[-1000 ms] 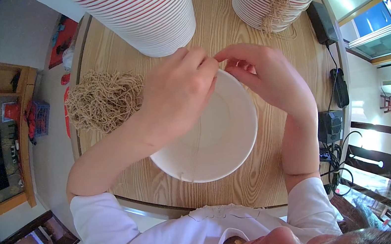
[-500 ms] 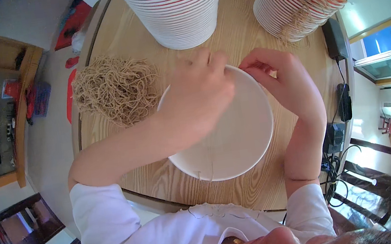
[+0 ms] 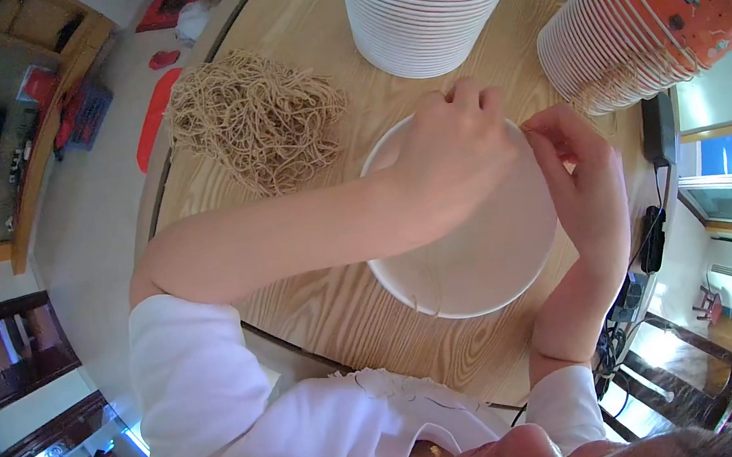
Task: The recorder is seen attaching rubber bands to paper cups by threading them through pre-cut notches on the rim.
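A white round paper bucket (image 3: 500, 252) is in front of me on the table, its wide mouth facing up. Across its far part reaches my left hand (image 3: 465, 149), closed, with curled fingers by the far rim; what they hold is hidden. My right hand (image 3: 582, 151) pinches with thumb and fingers at the far right rim, and whatever sits in the pinch is too small to make out. A thin tan string (image 3: 427, 307) crosses the near rim. Left of the bucket lies a loose tangled heap of tan string (image 3: 262, 121).
A tall stack of white paper buckets (image 3: 438, 8) stands beyond my hands. At far right, a stack of orange-printed buckets (image 3: 636, 18) leans over with string on it. A black power adapter (image 3: 658, 131) and cables line the right edge of the wooden table (image 3: 321, 305).
The whole view has shifted, so the table's things sit further right. My left hand has moved rightward over the bucket, closer to my right hand, which stays at the rim.
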Demonstrator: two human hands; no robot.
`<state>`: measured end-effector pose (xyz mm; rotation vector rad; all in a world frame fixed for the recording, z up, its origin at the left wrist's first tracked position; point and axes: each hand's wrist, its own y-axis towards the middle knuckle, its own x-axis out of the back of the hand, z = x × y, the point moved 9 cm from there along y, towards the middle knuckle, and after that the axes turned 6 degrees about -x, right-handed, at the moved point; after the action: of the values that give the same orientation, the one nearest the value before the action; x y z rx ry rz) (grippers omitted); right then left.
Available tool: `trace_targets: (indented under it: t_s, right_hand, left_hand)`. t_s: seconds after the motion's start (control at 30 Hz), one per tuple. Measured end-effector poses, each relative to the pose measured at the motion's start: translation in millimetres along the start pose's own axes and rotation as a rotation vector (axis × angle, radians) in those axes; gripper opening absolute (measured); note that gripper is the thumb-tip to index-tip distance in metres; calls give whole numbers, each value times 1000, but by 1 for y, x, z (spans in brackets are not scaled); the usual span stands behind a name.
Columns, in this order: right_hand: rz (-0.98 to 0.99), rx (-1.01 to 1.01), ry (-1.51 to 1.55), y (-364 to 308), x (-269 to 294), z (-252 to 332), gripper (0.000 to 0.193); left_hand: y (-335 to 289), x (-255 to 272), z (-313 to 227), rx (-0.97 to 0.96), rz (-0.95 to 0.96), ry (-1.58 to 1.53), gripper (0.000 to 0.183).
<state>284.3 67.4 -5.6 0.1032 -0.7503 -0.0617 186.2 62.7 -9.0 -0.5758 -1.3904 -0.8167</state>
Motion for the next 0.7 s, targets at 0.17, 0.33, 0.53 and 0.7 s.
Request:
trace_targets:
  t_s: [0.17, 0.33, 0.53, 0.7]
  right_hand:
    - [-20, 45, -37, -2, 1, 6, 5]
    - [-2, 68, -43, -2, -3, 5, 4]
    - [-12, 72, -54, -2, -2, 5, 4]
    - [-37, 97, -43, -5, -6, 11, 4]
  left_hand:
    - [1, -4, 5, 5, -146, -156, 14]
    - [-6, -3, 14, 53, -69, -245, 20]
    - [-10, -10, 14, 51, -96, -256, 19]
    - [-8, -10, 19, 60, -111, -341, 19]
